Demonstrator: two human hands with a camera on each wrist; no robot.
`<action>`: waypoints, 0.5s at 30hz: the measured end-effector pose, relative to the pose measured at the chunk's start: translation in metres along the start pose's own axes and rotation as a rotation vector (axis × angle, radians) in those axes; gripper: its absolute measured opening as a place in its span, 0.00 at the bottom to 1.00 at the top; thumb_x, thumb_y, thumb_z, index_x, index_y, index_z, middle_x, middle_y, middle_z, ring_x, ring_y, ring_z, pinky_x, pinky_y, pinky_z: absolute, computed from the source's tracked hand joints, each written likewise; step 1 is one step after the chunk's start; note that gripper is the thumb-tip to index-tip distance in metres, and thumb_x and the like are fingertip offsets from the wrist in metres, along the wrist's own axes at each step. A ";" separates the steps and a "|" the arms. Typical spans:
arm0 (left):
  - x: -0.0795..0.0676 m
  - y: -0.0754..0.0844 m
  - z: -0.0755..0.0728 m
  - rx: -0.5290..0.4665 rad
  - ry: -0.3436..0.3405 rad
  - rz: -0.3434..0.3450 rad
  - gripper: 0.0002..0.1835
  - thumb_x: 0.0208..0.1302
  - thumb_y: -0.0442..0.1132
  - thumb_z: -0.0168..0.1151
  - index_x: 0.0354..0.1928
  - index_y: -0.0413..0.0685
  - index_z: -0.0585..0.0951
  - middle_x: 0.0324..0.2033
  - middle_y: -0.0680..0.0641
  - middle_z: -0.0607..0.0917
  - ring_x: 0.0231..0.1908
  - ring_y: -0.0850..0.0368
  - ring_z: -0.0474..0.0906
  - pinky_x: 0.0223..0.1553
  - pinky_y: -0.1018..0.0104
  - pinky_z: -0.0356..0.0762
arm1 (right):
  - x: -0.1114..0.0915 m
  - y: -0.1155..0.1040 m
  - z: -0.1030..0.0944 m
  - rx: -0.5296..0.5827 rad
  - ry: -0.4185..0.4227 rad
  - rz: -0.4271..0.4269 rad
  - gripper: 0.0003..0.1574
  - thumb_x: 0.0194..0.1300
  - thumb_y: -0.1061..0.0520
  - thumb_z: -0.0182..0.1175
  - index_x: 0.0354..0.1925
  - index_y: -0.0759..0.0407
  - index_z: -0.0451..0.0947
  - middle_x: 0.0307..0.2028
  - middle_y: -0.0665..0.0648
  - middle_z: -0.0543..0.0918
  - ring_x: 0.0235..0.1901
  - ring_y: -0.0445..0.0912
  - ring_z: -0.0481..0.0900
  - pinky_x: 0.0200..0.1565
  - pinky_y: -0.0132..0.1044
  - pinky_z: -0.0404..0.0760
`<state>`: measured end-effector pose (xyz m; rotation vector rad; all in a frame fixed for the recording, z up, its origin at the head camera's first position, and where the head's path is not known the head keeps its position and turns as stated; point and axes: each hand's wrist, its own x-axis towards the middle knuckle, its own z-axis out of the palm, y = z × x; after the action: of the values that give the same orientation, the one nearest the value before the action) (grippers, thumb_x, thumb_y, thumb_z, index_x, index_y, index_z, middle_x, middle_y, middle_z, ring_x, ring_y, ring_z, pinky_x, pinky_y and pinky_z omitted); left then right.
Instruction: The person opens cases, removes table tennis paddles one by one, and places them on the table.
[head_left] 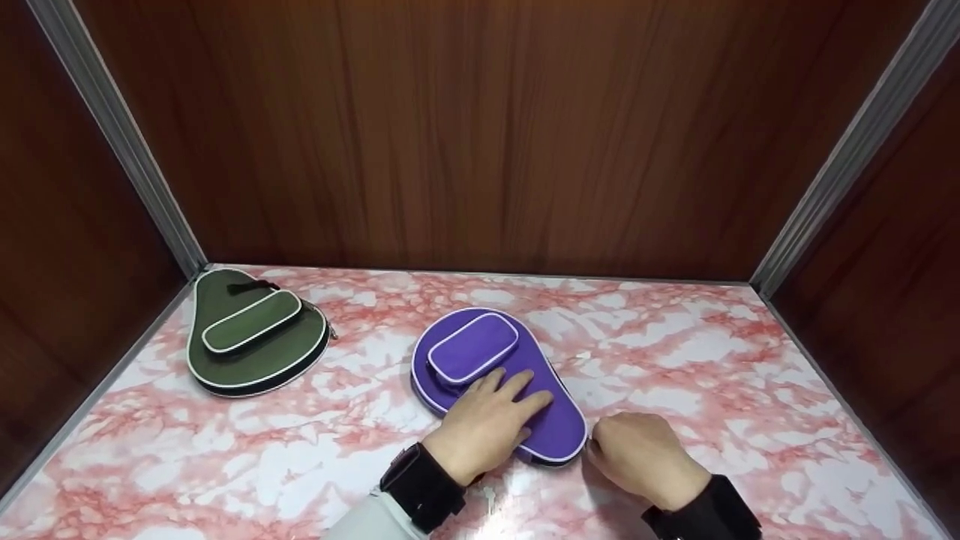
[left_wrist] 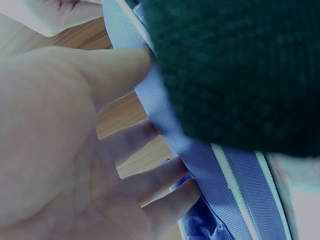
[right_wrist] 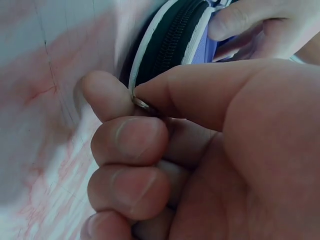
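Observation:
A purple table tennis paddle case with white piping lies flat on the marbled table, its narrow end toward my right hand. On its face sits a raised pocket. My left hand rests on the case just below this pocket, fingers spread and straight. Beside the narrow end, my right hand pinches a small metal zipper pull between thumb and index finger, the other fingers curled in. In the right wrist view, the black zipper runs along the case's side from the pinched pull.
At the far left of the table lies a green paddle case with white piping and its own pocket. Brown wood-look panels wall the back and both sides, with grey metal strips at the corners.

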<state>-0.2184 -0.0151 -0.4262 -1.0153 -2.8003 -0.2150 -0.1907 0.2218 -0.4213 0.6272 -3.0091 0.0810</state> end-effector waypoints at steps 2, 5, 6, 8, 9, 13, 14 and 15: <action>0.000 0.000 0.001 0.004 0.000 0.001 0.29 0.76 0.45 0.71 0.77 0.63 0.79 0.77 0.43 0.75 0.74 0.33 0.73 0.75 0.42 0.70 | -0.001 -0.001 0.001 0.003 0.000 -0.007 0.25 0.70 0.58 0.69 0.18 0.51 0.71 0.17 0.50 0.74 0.21 0.52 0.78 0.32 0.56 0.81; 0.001 0.000 0.002 0.010 -0.004 0.002 0.29 0.76 0.46 0.71 0.77 0.63 0.79 0.77 0.43 0.76 0.74 0.33 0.73 0.75 0.42 0.70 | -0.003 -0.002 0.002 0.019 -0.012 -0.035 0.23 0.68 0.57 0.69 0.19 0.49 0.70 0.17 0.48 0.74 0.20 0.51 0.77 0.30 0.54 0.79; 0.001 0.000 0.002 0.010 -0.006 0.002 0.29 0.76 0.46 0.71 0.77 0.63 0.79 0.77 0.43 0.75 0.74 0.33 0.73 0.75 0.43 0.69 | -0.003 -0.002 0.002 0.026 -0.014 -0.045 0.23 0.68 0.56 0.69 0.19 0.49 0.71 0.18 0.48 0.74 0.20 0.51 0.77 0.29 0.54 0.79; 0.002 0.000 0.001 0.012 -0.009 -0.001 0.30 0.76 0.46 0.71 0.77 0.63 0.79 0.77 0.43 0.75 0.74 0.33 0.73 0.76 0.42 0.69 | -0.005 -0.002 0.002 0.044 -0.017 -0.064 0.21 0.67 0.56 0.70 0.20 0.48 0.72 0.18 0.47 0.74 0.20 0.50 0.78 0.28 0.53 0.78; 0.002 0.000 0.001 0.010 -0.012 -0.004 0.30 0.76 0.46 0.71 0.77 0.63 0.79 0.78 0.43 0.75 0.74 0.33 0.72 0.76 0.42 0.69 | -0.005 -0.003 0.002 0.059 -0.017 -0.079 0.18 0.67 0.56 0.71 0.23 0.49 0.75 0.19 0.47 0.75 0.21 0.50 0.78 0.28 0.52 0.78; 0.002 0.001 0.000 0.000 -0.014 -0.009 0.30 0.76 0.46 0.71 0.78 0.63 0.79 0.78 0.43 0.75 0.75 0.32 0.71 0.76 0.41 0.69 | -0.009 -0.005 0.005 0.083 0.040 -0.157 0.06 0.67 0.56 0.72 0.36 0.52 0.83 0.21 0.47 0.78 0.22 0.49 0.79 0.27 0.50 0.77; 0.002 0.001 0.000 -0.002 -0.013 -0.008 0.30 0.76 0.46 0.71 0.78 0.63 0.79 0.78 0.43 0.75 0.75 0.32 0.71 0.76 0.41 0.69 | -0.011 -0.006 0.007 0.079 0.065 -0.179 0.06 0.67 0.56 0.73 0.39 0.52 0.84 0.21 0.47 0.78 0.22 0.49 0.79 0.27 0.49 0.77; 0.001 0.002 0.001 -0.003 -0.013 -0.007 0.30 0.76 0.46 0.71 0.78 0.63 0.79 0.78 0.43 0.75 0.75 0.32 0.71 0.76 0.40 0.69 | -0.012 -0.007 0.009 0.073 0.088 -0.199 0.08 0.66 0.56 0.73 0.42 0.52 0.84 0.22 0.47 0.79 0.22 0.49 0.80 0.27 0.48 0.77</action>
<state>-0.2182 -0.0124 -0.4268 -1.0120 -2.8163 -0.2148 -0.1769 0.2195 -0.4305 0.9008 -2.8531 0.2034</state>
